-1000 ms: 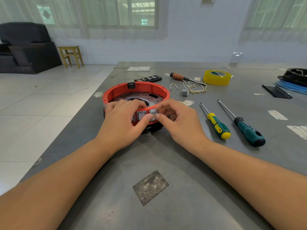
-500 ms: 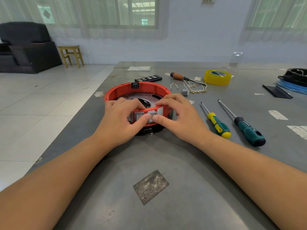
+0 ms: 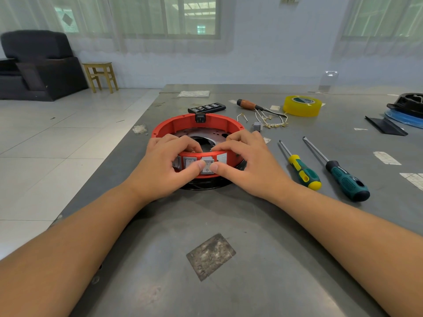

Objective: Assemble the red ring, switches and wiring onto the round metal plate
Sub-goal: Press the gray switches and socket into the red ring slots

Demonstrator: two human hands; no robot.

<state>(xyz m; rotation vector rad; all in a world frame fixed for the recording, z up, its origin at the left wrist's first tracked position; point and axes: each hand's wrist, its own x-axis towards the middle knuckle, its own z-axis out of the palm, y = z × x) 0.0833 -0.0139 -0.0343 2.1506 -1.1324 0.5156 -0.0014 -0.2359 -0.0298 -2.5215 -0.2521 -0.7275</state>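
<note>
Both thumbs have closed onto switch 3 (image 3: 207, 167), pressing it into the ring (image 3: 174, 126); left hand (image 3: 168, 165) and right hand (image 3: 248, 164) grip the rim, fingers curled. 3 switches seated; slot 4, spare switch (image 3: 257, 126) and wiring (image 3: 273, 122) beyond right hand remain.
</note>
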